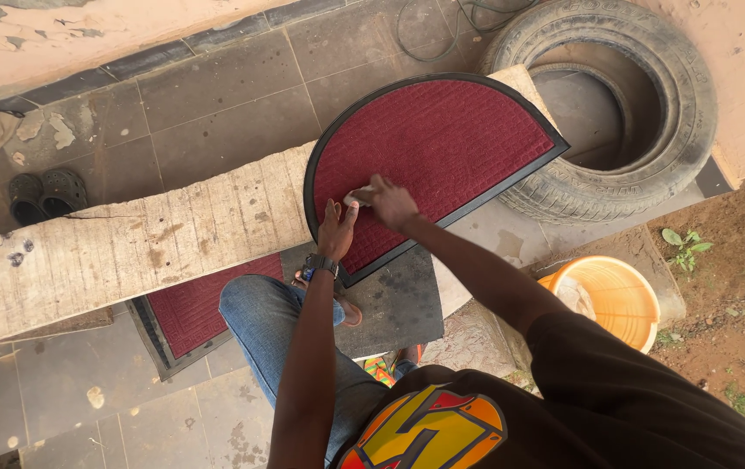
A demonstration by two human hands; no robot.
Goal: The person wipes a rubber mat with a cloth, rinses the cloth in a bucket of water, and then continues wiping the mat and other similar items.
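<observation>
A dark red half-round doormat (451, 139) with a black rubber border lies over a rough wooden plank (121, 247). My left hand (336, 227), with a watch on its wrist, rests flat on the mat near its lower edge, fingers apart. Just to its right, my right hand (387, 201) is closed on a small pale object (359, 198), maybe a brush or cloth, and presses it against the mat.
An old tyre (650, 174) lies at the top right. By my right side stands an orange bucket (624, 300) with something pale inside. A rectangular red mat (190, 317) lies on the tiled floor under the plank. Black sandals (42, 193) sit far left.
</observation>
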